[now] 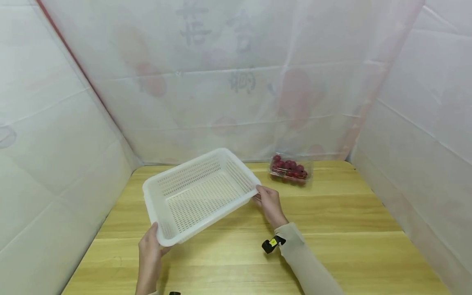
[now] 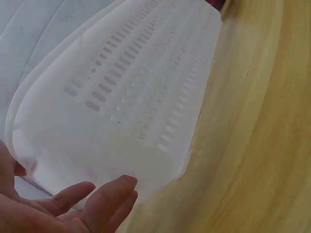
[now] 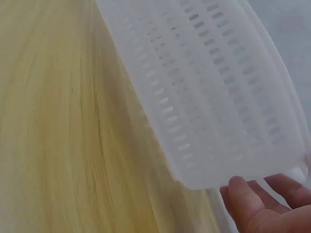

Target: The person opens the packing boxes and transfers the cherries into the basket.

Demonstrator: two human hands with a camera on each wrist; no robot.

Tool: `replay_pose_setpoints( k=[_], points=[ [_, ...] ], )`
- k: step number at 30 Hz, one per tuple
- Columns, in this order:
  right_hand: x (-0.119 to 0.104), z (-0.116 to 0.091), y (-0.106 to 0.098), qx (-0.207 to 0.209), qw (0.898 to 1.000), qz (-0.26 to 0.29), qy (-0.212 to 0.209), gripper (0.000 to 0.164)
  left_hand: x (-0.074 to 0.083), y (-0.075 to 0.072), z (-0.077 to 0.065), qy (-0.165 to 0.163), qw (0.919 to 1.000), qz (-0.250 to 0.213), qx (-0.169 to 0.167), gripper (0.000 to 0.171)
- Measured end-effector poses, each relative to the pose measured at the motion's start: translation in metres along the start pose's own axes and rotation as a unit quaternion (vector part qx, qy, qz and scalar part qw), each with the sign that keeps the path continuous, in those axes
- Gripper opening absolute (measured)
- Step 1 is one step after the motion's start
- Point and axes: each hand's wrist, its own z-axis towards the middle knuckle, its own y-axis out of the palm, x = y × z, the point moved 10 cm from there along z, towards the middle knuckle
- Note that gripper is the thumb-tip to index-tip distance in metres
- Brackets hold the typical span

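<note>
White slotted basket (image 1: 203,200), open side up, held slantwise over the wooden table (image 1: 350,213), one corner toward its back edge | Left hand (image 1: 150,250): clamped on the basket's near corner | Right hand (image 1: 271,205): clamped on its right corner | Clear box (image 1: 309,170) of red fruit (image 1: 288,166): beside the table's back edge, right of middle

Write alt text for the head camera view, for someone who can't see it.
A person's left hand and right hand hold an empty white perforated basket by its near corners over a wood-grain table. Beyond it, to the right, a clear container of round red fruit sits near the table's back edge, in front of pale sheeting.
</note>
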Motion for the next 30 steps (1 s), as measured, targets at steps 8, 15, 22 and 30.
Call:
replay_pose_setpoints(
  k=[8, 15, 22, 30],
  points=[
    [-0.002, 0.002, -0.010, -0.007, 0.999, -0.036, 0.008, 0.043, 0.032, -0.014, -0.014, 0.089, 0.9908, 0.063, 0.080, 0.063],
    [-0.031, 0.008, -0.058, 0.050, 0.997, -0.053, -0.034, 0.042, 0.112, 0.070, -0.097, 0.423, 0.9010, -0.020, 0.094, 0.030],
    [-0.082, 0.024, -0.116, 0.118, 0.980, -0.115, -0.112, 0.030, 0.056, 0.271, -0.083, 0.183, 0.9341, -0.060, -0.301, 0.025],
    [-0.114, 0.048, -0.140, 0.126, 0.898, -0.374, -0.196, 0.037, -0.003, 0.369, -0.025, -0.044, 0.9361, -0.185, -0.296, 0.035]
  ],
)
